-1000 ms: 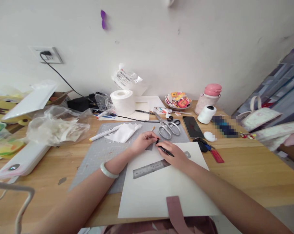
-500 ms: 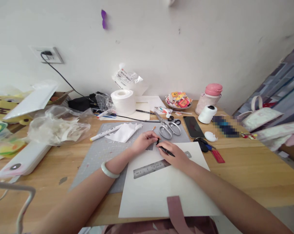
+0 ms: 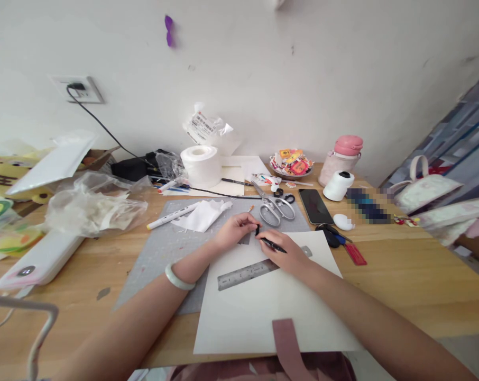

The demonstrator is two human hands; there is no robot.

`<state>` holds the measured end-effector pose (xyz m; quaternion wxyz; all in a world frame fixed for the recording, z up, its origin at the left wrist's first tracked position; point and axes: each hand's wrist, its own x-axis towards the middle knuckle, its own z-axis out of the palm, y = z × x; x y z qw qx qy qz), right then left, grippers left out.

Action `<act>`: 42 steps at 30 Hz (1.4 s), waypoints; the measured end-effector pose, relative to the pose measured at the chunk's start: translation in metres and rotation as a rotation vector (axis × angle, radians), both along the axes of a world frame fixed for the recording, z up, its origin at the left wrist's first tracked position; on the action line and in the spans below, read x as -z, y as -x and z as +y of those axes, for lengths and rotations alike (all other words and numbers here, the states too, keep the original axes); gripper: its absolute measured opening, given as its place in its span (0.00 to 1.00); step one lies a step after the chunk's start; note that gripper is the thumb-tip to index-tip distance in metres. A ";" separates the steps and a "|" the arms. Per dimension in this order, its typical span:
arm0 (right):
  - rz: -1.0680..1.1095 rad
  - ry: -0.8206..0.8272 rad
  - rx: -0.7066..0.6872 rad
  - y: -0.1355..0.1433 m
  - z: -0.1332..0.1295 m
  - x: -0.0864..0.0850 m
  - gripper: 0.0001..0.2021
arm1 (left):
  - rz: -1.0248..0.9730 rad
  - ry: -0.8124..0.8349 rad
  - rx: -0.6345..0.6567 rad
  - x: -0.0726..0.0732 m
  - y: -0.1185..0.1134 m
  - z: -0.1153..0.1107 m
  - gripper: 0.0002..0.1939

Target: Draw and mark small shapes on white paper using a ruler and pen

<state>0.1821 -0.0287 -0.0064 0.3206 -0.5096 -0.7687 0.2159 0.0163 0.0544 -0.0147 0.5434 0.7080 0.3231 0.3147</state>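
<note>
My left hand (image 3: pixel 235 231), with a pale bangle (image 3: pixel 179 277) on its wrist, is closed, thumb and fingertips pinching a small black pen cap (image 3: pixel 257 230). Close beside it, my right hand (image 3: pixel 286 251) is closed around a black pen (image 3: pixel 273 245), its fingertips almost meeting those of the left. Both hands rest over a large white sheet of paper (image 3: pixel 239 323). A metal ruler (image 3: pixel 243 274) lies slantwise on the sheet, partly covered by my right hand. Beneath the paper's left side is a grey cutting mat (image 3: pixel 156 264).
Silver scissors (image 3: pixel 277 209) lie just beyond my hands. To the right are a phone (image 3: pixel 314 206), keys (image 3: pixel 330 236), a thread spool (image 3: pixel 338 186) and a pink bottle (image 3: pixel 344 156). A tissue roll (image 3: pixel 201 166) stands behind the mat; plastic bags (image 3: pixel 97 206) crowd the left.
</note>
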 end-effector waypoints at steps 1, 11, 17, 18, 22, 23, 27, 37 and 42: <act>0.002 0.001 0.002 0.000 0.000 0.000 0.09 | 0.000 0.000 0.000 0.000 0.000 0.000 0.11; 0.044 -0.004 0.001 -0.001 0.001 0.005 0.09 | -0.023 0.009 0.000 -0.001 -0.001 0.000 0.08; 0.052 -0.015 0.004 -0.002 0.002 0.006 0.09 | -0.019 0.012 0.001 -0.001 -0.001 0.000 0.09; 0.052 -0.013 0.002 -0.002 0.002 0.005 0.09 | -0.022 0.012 0.002 -0.001 -0.001 0.000 0.09; 0.046 0.006 0.013 -0.002 0.001 0.004 0.09 | -0.022 0.008 0.008 -0.001 -0.001 0.000 0.08; 0.046 0.010 0.017 -0.002 0.001 0.004 0.09 | -0.016 0.008 0.007 -0.001 0.000 0.000 0.08; 0.062 0.008 0.024 -0.002 0.001 0.004 0.09 | -0.004 0.003 0.009 -0.001 0.000 0.000 0.09; 0.098 0.017 0.064 -0.002 0.003 0.006 0.09 | 0.003 -0.006 0.010 0.000 0.000 0.000 0.10; 0.091 0.018 0.080 -0.002 0.004 0.005 0.09 | -0.007 0.005 0.010 -0.001 0.000 -0.002 0.09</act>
